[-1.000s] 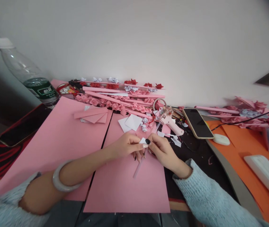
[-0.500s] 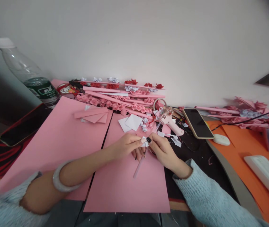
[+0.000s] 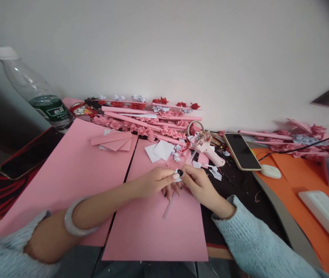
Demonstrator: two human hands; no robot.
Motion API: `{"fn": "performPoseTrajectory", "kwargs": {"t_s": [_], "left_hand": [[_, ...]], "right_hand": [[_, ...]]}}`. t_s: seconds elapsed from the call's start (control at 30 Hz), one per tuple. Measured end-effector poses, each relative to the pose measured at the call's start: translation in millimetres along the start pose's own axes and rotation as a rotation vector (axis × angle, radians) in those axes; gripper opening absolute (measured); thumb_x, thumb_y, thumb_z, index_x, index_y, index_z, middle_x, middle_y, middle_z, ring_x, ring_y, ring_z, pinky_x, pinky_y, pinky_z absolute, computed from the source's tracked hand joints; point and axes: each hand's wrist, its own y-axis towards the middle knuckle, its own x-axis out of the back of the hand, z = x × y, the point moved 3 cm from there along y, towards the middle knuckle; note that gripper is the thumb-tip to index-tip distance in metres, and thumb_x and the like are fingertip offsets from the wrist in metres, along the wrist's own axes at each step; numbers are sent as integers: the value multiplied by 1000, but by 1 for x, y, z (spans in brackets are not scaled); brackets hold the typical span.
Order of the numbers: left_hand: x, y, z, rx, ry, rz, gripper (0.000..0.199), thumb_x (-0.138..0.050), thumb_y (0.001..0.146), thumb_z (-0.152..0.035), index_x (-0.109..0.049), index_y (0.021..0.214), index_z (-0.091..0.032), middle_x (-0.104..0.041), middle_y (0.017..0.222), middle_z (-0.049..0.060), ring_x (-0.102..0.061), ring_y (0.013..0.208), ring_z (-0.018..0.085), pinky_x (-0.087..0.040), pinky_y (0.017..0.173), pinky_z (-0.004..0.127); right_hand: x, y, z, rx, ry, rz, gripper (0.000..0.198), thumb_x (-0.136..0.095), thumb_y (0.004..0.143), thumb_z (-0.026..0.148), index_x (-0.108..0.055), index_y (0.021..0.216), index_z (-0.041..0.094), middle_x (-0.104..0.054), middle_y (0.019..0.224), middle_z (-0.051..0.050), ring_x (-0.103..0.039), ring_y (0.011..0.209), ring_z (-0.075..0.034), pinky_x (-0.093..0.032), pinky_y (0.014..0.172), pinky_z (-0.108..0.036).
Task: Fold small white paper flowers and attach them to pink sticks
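Note:
My left hand and my right hand meet over a pink paper sheet, fingertips pinched together on a small white paper piece. A thin pink paper stick hangs down from between the hands toward the sheet. A pale bangle sits on my left wrist. White paper squares lie just beyond the hands.
A pink glue gun, a phone, and rows of paper roses on pink sticks lie at the back. A water bottle stands far left, by another phone. A mouse and a keyboard rest on orange paper at right.
The pinched white piece has been turned slightly between the fingertips, and both hands shifted a touch downward. Everything else stays put.

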Motion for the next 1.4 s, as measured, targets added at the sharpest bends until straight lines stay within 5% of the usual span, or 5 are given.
{"fn": "performPoseTrajectory", "kwargs": {"t_s": [0.47, 0.77, 1.03, 1.23, 1.4], "left_hand": [[-2, 0, 0, 45, -59, 44, 35, -38, 92, -34, -57, 75, -10, -67, 66, 7, -61, 51, 10, -46, 50, 19], [8, -3, -3, -1, 66, -194, 26, -38, 89, -22, -51, 68, -14, -55, 53, -2, -52, 45, 8, -42, 46, 19], [3, -6, -10, -43, 314, -145, 22, -40, 83, -18, -41, 61, -17, -45, 50, -5, -41, 44, 7, -30, 44, 19], [2, -6, -14, -186, 444, -109, 16, -44, 76, -11, -37, 62, -17, -35, 56, -6, -33, 51, 8, -26, 48, 21], [4, -6, -14, -141, 406, -156, 11, -44, 78, -13, -45, 68, -16, -41, 57, -5, -38, 51, 8, -29, 49, 20]], "right_hand": [[-2, -3, 3, 43, -175, -76, 28, -41, 84, 13, -33, 58, 20, -39, 51, 5, -34, 46, -8, -27, 46, -21], [7, -2, 0, 71, -268, -275, 11, -41, 89, 16, -42, 78, 19, -45, 64, 2, -42, 56, -12, -33, 55, -24], [-2, -3, 7, 185, -316, 11, 16, -39, 90, 17, -43, 74, 19, -45, 65, 2, -43, 58, -12, -33, 55, -23], [-3, -3, 4, 133, -356, 18, 18, -45, 86, 18, -38, 69, 20, -41, 63, 3, -39, 55, -11, -29, 52, -23], [0, -2, 4, 124, -319, -43, 20, -38, 87, 13, -40, 68, 19, -42, 61, 3, -40, 54, -11, -30, 53, -24]]}}
